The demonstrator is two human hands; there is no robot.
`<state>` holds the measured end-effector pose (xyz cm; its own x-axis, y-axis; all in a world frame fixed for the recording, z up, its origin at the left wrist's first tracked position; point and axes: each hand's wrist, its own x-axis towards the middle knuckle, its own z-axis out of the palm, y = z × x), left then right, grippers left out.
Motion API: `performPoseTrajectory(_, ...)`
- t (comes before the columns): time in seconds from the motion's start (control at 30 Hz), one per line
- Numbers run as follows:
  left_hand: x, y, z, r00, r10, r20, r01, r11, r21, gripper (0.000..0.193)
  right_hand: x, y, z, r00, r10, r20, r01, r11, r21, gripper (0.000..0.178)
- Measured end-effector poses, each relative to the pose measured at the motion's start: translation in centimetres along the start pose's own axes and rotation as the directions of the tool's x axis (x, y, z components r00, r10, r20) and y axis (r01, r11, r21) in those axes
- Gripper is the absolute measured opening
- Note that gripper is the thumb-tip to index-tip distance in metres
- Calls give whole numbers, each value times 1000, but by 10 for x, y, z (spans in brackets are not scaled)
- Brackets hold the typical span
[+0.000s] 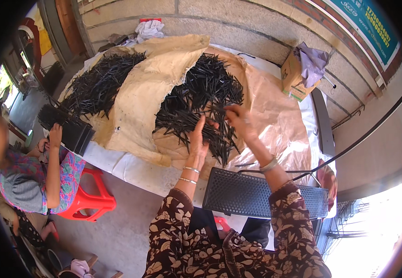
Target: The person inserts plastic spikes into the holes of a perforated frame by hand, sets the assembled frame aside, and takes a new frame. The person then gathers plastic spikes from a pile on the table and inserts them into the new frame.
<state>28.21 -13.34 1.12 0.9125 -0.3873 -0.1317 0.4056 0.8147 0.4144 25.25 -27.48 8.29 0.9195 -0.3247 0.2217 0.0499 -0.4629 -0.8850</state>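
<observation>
A heap of thin black sticks [210,78] lies on brown paper in front of me. My left hand [199,141] is at the near side of the heap, thumb up, its fingers closed round a bunch of these sticks. To its right, my right hand [241,121] has its thumb and fingertips pinched together at the heap's right side. Dark stick ends show by those fingertips, but what exactly they grip is too small to tell.
A black perforated metal tray [266,191] lies at the table's near edge, beneath my right forearm. Tan cloth [150,97] separates my heap from another black pile [103,83]. A cardboard box [293,76] stands at far right. On the left, a person sits on a red stool [94,197], handling a black tray [66,129].
</observation>
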Motion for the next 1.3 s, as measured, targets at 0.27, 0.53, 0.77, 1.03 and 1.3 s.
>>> performPoseTrajectory(0.27,0,5,-16,983,-141,-117,150,987,66,23,-41,-3,45,911,-390,135,396,731,-556,12)
performPoseTrajectory(0.53,1,22,-13,999,20,-42,-11,974,225,12,-20,-21,29,970,-138,201,206,904,-375,46)
performPoseTrajectory(0.77,2,7,-59,889,326,322,-377,121,918,41,-27,-16,77,940,-88,330,37,987,158,100)
performPoseTrajectory(1.03,-23,2,-35,978,157,141,-183,304,935,51,-38,-5,86,973,170,158,-227,838,496,25)
performPoseTrajectory(1.3,-36,-11,-41,892,405,201,-330,279,902,62,-37,14,78,968,101,229,-200,863,464,22)
